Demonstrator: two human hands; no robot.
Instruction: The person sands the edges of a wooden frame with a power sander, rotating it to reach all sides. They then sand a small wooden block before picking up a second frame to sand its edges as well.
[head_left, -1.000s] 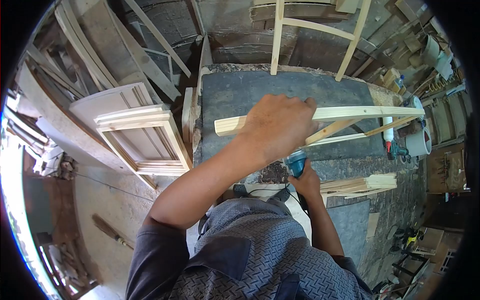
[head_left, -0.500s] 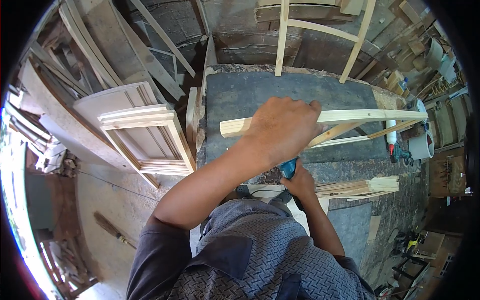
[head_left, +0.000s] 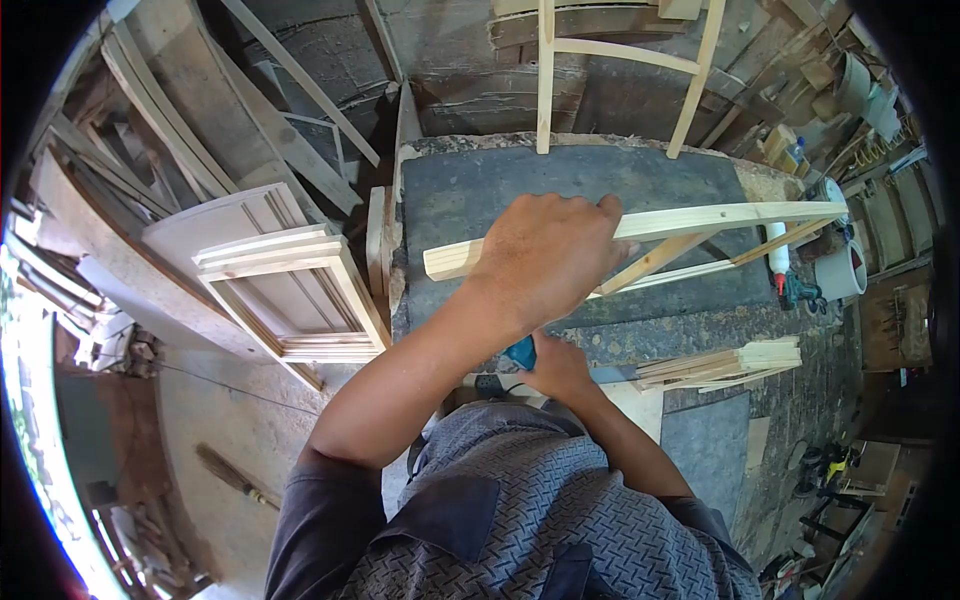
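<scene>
My left hand (head_left: 555, 245) is closed over the upper rail of a pale wooden frame (head_left: 740, 215), held tilted above the dark-topped workbench (head_left: 460, 190). The rail's squared end sticks out left of my fingers, and its slats run away to the right. Below and nearer my body, my right hand (head_left: 560, 367) wraps around a blue-teal power tool (head_left: 521, 352). Most of that tool lies hidden behind my left forearm and my fingers, so I cannot tell its exact kind.
At the right end of the bench lie a white bottle with a red tip (head_left: 778, 262), a teal tool (head_left: 800, 290) and a white bucket (head_left: 842, 270). Thin wood strips (head_left: 725, 365) are stacked nearer me. Wooden frames (head_left: 300, 290) lean at left; a broom (head_left: 235, 475) lies on the floor.
My right hand and the blue-teal tool have moved left, further behind my left forearm. My left hand keeps its hold on the frame; the whole view has shifted slightly.
</scene>
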